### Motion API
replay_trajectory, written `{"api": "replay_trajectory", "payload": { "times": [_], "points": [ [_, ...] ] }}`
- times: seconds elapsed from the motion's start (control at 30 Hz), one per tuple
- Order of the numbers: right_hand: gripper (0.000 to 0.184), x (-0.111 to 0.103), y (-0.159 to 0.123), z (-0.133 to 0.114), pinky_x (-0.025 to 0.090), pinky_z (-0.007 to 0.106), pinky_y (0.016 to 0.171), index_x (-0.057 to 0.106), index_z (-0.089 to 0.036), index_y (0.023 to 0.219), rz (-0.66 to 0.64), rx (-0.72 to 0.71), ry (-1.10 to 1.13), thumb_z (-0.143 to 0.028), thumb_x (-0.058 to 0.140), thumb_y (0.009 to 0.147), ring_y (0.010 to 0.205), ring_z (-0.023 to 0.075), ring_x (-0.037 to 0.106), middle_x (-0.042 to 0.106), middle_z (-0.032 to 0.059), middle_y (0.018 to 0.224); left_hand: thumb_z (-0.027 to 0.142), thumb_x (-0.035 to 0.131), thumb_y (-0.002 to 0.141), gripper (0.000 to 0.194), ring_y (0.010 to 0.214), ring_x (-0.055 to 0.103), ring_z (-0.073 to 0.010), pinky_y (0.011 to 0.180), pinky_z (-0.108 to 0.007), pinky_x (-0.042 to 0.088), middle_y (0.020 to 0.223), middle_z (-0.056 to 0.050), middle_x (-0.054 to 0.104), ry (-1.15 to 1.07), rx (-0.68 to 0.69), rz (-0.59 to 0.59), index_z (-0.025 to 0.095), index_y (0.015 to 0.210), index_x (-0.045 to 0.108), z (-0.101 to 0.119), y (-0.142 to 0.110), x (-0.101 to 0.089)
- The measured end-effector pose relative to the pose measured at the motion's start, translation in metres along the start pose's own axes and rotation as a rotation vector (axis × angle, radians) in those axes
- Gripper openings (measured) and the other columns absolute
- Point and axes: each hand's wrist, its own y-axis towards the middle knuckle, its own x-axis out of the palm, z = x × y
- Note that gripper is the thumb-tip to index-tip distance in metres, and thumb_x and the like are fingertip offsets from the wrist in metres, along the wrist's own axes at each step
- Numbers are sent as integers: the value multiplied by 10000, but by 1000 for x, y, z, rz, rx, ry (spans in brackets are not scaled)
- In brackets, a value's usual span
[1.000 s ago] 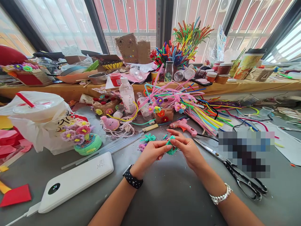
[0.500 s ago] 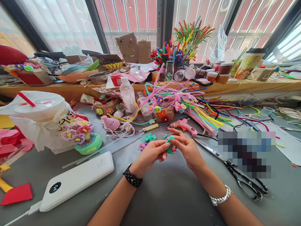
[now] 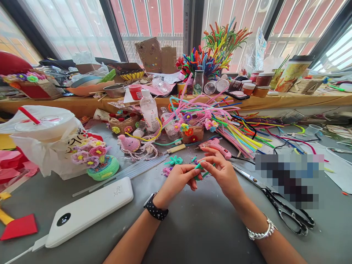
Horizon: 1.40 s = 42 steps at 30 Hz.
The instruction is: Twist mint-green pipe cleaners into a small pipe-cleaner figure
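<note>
Green fuzzy wire [image 3: 198,166] is between the fingertips of the two hands, above the middle of the gray table [image 3: 192,227], which is the largest thing in view. On the table's left side stands a white plastic bag [image 3: 52,146] around a lidded cup with a red straw. Beyond the hands, a loose bundle of colored stems [image 3: 236,137] spreads to the right, pink, yellow and blue among them. Nearer, on the left, lies a white power bank [image 3: 90,212] with a cable plugged into its end. Black-handled scissors [image 3: 271,196] lie right of the right hand, beside a blurred patch that hides what is there. The left hand [image 3: 176,182], a dotted watch band on its wrist, pinches the wire between thumb and fingers; the right hand [image 3: 222,171], with a silver bracelet at the wrist, grips it the same way, its other fingers partly extended. A green pot [image 3: 103,169] of pink and purple flowers sits in front of the bag. Just beyond the right hand is a pink glue gun [image 3: 217,147]. Smaller still, a green flower [image 3: 175,160] lies beyond the left hand, with a purple piece [image 3: 167,171] near it.
</note>
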Motion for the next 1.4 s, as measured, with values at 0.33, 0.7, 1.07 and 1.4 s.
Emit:
{"api": "replay_trajectory", "payload": {
  "times": [0.33,0.7,1.07,1.4],
  "points": [
    [139,0,0,0,401,353,855,644,-198,730,66,-47,-79,-315,572,754,1013,212,490,511,66,1128,450,572,682,343,394,478,-84,445,-218,392,474,12,518,32,-20,-7,113,622,583,2,-1,-2],
    [174,-1,0,-2,374,396,873,619,-212,742,106,-236,-322,-290,482,814,968,215,484,493,67,1130,446,573,677,335,383,468,-82,431,-210,378,442,14,512,36,-47,-19,118,612,594,3,-1,-1],
    [335,-6,9,7,425,249,534,558,-170,876,-146,219,41,-476,522,744,582,125,538,586,17,713,451,561,682,348,372,313,-46,387,-200,189,384,50,416,90,-1,153,116,616,625,11,-3,-7],
    [182,-10,5,-5,423,277,577,606,-196,748,-193,-126,-260,-357,526,782,627,157,531,584,32,694,466,541,693,357,354,324,-54,395,-201,216,360,55,394,139,3,146,126,614,612,10,-3,-10]
  ]
}}
